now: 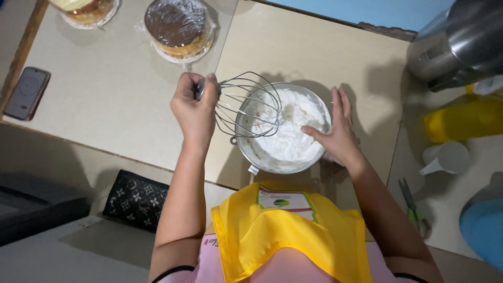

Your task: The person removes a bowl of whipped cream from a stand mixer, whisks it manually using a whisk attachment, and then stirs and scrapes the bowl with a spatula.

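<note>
your left hand (pixel 195 107) fist-grips the whisk (pixel 246 102) over the cream; your right hand (pixel 338 131), fingers spread flat, steadies the bowl (pixel 251 154).

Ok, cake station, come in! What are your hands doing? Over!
Left hand gripping whisk above bowl. Right hand flat on bowl's rim, steadying. Bowl full of white cream. Wrapped cake behind, clear of the work.
</note>
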